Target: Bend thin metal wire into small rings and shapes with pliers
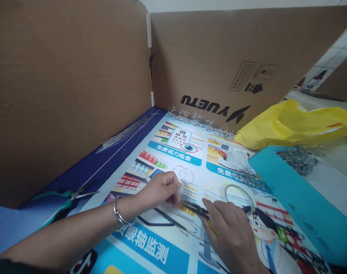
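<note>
So the thing being worked on is a thin wire (179,195), right around the middle of the frame, pinched between thumb and fingers of the left hand (163,188), with a bangle (120,211) on that wrist. The right hand (233,228), lower right of centre, is wrapped around a pair of pliers (194,208), tips pointing left at the wire. Can't really tell if the tips are biting it, it's too small and blurry there. Just above the left hand a couple of wire rings (187,176) lie on the printed sheet (176,156), and more loose wire sits around the hands. Teal pliers (72,196) lie with jaws spread at lower left, and a bunch of straight wires (124,133) is further up, by the left cardboard panel (70,83). Wire scraps (190,116) run along the foot of the back panel (233,45), upper middle. Over on the right there's a yellow bag (295,121), and below it a blue piece (293,194) beside a grey wire tangle (300,160).
</note>
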Demonstrator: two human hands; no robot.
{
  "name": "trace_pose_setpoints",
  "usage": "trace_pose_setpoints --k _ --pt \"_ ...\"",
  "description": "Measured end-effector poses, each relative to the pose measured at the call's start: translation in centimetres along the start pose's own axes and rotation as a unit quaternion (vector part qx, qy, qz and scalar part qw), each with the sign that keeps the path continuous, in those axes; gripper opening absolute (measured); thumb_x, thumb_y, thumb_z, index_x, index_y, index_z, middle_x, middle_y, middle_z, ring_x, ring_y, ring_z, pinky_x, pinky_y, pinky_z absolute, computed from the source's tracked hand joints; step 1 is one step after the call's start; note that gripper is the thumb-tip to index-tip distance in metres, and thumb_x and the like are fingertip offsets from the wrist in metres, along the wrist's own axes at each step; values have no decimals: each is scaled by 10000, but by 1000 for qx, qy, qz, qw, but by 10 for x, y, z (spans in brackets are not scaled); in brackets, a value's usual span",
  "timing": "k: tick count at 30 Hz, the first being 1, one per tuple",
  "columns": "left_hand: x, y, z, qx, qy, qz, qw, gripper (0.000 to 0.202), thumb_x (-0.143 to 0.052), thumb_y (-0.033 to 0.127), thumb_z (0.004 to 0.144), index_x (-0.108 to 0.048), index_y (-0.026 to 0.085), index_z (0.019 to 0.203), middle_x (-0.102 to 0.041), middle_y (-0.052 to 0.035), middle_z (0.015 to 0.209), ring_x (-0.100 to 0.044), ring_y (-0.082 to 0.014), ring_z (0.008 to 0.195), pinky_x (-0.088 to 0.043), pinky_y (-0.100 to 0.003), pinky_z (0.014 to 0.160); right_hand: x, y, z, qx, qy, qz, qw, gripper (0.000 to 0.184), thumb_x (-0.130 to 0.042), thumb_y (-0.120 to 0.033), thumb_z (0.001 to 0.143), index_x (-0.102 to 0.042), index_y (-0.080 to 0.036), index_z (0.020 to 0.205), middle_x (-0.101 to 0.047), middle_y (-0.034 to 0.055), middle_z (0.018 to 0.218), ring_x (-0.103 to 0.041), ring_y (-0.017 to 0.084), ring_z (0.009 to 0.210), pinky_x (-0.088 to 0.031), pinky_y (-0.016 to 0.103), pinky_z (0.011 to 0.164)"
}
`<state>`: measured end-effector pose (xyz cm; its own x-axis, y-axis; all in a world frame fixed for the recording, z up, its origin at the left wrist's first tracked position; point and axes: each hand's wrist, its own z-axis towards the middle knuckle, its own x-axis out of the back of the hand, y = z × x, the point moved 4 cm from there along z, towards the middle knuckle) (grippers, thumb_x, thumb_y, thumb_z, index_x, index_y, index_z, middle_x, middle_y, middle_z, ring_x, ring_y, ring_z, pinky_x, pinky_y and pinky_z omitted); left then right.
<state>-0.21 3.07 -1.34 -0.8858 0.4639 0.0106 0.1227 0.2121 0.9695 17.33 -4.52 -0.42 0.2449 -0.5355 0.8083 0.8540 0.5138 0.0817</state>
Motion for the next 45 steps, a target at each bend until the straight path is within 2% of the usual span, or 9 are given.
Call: trace_pose_setpoints --k 6,9,14,26,34,45 --pt "-9 -11 -2 72 25 -100 992 143 -505 266 810 -455 179 707 -609 23 566 -578 -103 461 -441 -224 478 7 -11 0 71 30 -78 994 290 -556 -135 828 -594 -121 1115 -630 107 852 -522 250 780 -365 398 698" --pt "-14 -12 -6 99 27 -118 988 125 -511 247 808 -460 177 719 -602 28 587 -616 -119 475 -449 -227 474 8 -15 3 95 28 -102 990 285 -513 -89 834 -606 -114 1103 -633 111 848 -523 253 786 -359 403 699" --pt "-17 -10 -10 109 30 -132 985 164 -552 282 799 -466 169 716 -609 26 619 -648 -136 496 -450 -215 468 11 -18 8 112 26 -116 987 291 -434 -63 864 -619 -111 1084 -633 114 831 -520 251 782 -354 403 700" --pt "-21 -12 -11 119 22 -154 981 164 -542 287 802 -460 166 728 -614 21 599 -624 -117 461 -453 -211 462 6 -19 5 109 2 -94 990 298 -431 -59 864 -619 -111 1089 -634 120 860 -511 258 787 -355 418 725" --pt "-21 -13 -11 123 21 -160 979 130 -530 254 794 -451 168 737 -607 19 591 -629 -126 470 -454 -213 460 6 -18 2 103 16 -81 991 288 -444 -78 869 -615 -117 1098 -628 116 862 -514 255 797 -360 418 733" --pt "-22 -14 -11 125 14 -159 979 161 -558 288 776 -451 172 744 -602 24 597 -631 -130 474 -428 -203 447 3 -16 3 97 23 -73 992 270 -428 -121 894 -609 -128 1094 -626 103 855 -512 237 791 -359 403 732"
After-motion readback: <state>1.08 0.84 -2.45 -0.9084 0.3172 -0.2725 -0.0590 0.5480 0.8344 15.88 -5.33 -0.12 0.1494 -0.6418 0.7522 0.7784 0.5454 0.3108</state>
